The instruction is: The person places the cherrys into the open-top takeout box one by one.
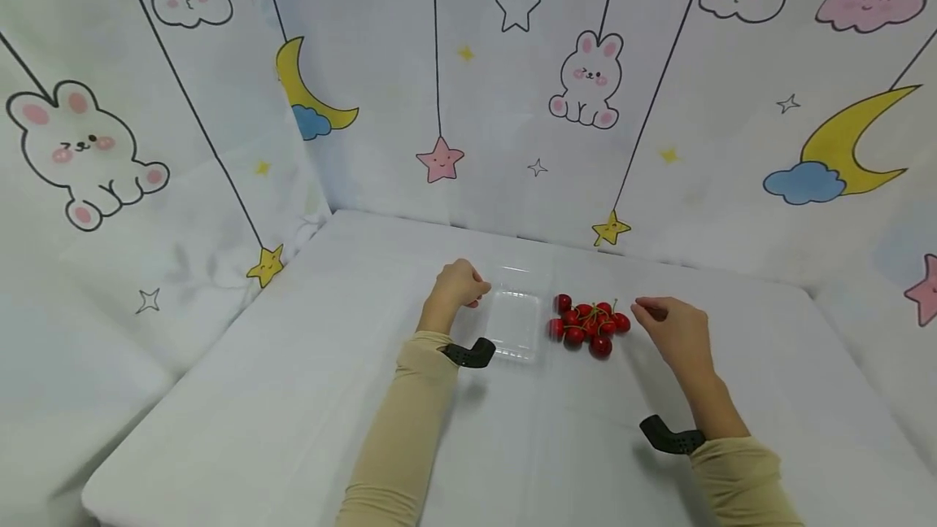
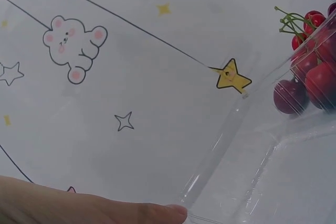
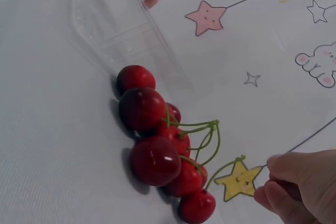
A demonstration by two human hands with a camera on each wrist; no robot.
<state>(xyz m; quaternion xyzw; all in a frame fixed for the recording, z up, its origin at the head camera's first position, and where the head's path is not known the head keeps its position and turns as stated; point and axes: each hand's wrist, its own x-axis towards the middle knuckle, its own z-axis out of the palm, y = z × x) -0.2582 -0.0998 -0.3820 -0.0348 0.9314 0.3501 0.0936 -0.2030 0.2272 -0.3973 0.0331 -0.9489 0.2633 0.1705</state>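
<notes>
At the left side of a clear plastic container (image 1: 516, 324), my left hand (image 1: 455, 285) pinches its rim between thumb and fingers. In the left wrist view one finger (image 2: 168, 213) lies along that rim. A pile of dark red cherries (image 1: 589, 328) with green stems lies on the table just right of the container. My right hand (image 1: 677, 336) is over the table to the right of the pile, holding nothing. Its fingertips (image 3: 275, 165) are bent toward each other with a small gap, close to the tip of one green stem (image 3: 228, 169).
A white cloth covers the table (image 1: 293, 397). Behind and to the left rise white fabric walls (image 1: 498, 88) printed with rabbits, stars, moons and clouds. Each forearm wears a black wrist mount (image 1: 669, 436) at the cuff of a beige sleeve (image 1: 398, 437).
</notes>
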